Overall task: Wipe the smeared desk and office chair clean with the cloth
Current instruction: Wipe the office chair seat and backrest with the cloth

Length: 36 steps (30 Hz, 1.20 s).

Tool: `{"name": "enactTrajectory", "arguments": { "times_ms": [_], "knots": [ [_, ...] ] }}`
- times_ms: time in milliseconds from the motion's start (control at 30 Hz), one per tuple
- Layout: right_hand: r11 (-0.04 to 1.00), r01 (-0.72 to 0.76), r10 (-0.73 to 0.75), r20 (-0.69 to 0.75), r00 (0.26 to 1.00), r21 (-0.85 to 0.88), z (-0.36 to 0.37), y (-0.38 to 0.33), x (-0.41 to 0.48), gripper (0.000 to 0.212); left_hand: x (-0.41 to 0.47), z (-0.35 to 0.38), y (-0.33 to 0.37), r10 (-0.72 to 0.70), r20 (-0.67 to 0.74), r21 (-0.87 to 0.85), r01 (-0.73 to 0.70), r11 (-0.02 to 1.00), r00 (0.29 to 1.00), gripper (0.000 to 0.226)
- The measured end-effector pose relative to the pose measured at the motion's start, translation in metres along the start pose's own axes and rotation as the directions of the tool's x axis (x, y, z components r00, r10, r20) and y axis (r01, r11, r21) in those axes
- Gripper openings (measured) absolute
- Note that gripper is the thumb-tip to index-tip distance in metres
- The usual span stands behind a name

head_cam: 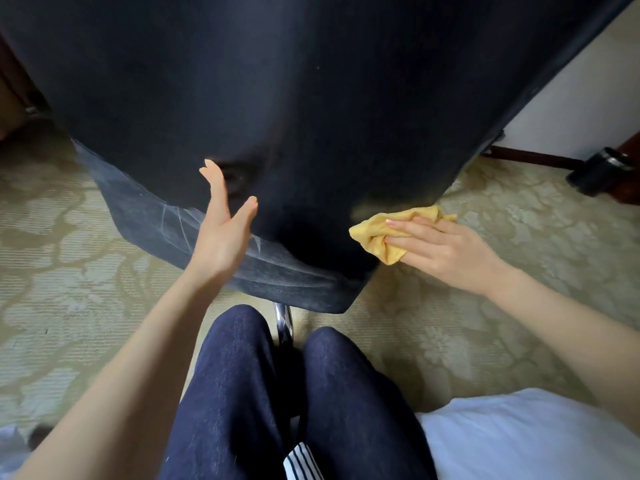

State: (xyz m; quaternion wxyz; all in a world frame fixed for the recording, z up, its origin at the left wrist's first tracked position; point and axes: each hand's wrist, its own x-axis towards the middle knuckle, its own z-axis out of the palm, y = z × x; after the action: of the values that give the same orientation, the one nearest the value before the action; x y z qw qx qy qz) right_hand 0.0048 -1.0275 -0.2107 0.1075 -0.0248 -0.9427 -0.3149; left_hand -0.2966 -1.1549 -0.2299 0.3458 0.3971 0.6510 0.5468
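The dark fabric office chair (pixel 311 98) fills the upper frame, its back towards me and the seat edge (pixel 284 271) showing pale streaks below. My left hand (pixel 221 230) is spread flat, fingers straight, against the lower chair back. My right hand (pixel 440 251) presses a crumpled yellow cloth (pixel 377 237) against the chair's lower right side, with its fingers lying over the cloth. The desk is out of view.
A chrome chair post (pixel 284 323) stands between my knees in dark jeans (pixel 235 393). Patterned green carpet (pixel 502 220) covers the floor. A black wheel or foot (pixel 602 171) sits at the right by a white wall. White bedding (pixel 519 438) lies at lower right.
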Motion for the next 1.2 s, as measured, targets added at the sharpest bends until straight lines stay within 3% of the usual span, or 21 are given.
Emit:
{"name": "enactTrajectory", "arguments": {
  "times_ms": [167, 333, 533, 700, 800, 867, 967, 1200],
  "knots": [
    [0.989, -0.121, 0.105, -0.179, 0.978, -0.079, -0.023, -0.008, 0.045, 0.017, -0.008, -0.014, -0.002, 0.016, -0.018, -0.113, -0.018, 0.993, 1.000, 0.066],
    [0.967, -0.215, 0.138, -0.435, 0.890, -0.134, -0.030, -0.009, 0.127, 0.014, -0.010, -0.040, -0.007, 0.027, -0.067, -0.086, -0.033, 0.996, 0.997, 0.057],
    [0.941, -0.249, 0.123, -0.454, 0.882, -0.229, -0.008, -0.028, 0.218, 0.028, -0.014, -0.077, -0.023, -0.007, -0.168, -0.029, 0.003, 1.000, 0.986, 0.052],
    [0.973, -0.109, 0.029, -0.362, 0.932, -0.203, 0.034, -0.056, 0.250, 0.024, -0.009, -0.099, -0.037, -0.048, -0.217, 0.005, 0.051, 0.999, 0.975, 0.046],
    [0.986, 0.011, -0.044, -0.199, 0.979, -0.167, 0.066, -0.078, 0.253, 0.016, -0.006, -0.103, -0.044, -0.059, -0.233, 0.023, 0.066, 0.998, 0.971, 0.042],
    [0.983, 0.065, -0.079, -0.076, 0.994, -0.170, 0.082, -0.093, 0.248, 0.027, -0.008, -0.104, -0.047, -0.071, -0.223, 0.023, 0.078, 0.997, 0.972, 0.042],
    [0.976, 0.136, -0.128, 0.053, 0.990, -0.170, 0.100, -0.107, 0.233, 0.042, -0.007, -0.103, -0.051, -0.105, -0.222, 0.028, 0.114, 0.993, 0.969, 0.047],
    [0.946, 0.304, -0.259, 0.303, 0.917, -0.111, 0.088, -0.097, 0.163, 0.042, 0.002, -0.084, -0.032, -0.085, -0.183, 0.020, 0.091, 0.996, 0.979, 0.067]
  ]
}}
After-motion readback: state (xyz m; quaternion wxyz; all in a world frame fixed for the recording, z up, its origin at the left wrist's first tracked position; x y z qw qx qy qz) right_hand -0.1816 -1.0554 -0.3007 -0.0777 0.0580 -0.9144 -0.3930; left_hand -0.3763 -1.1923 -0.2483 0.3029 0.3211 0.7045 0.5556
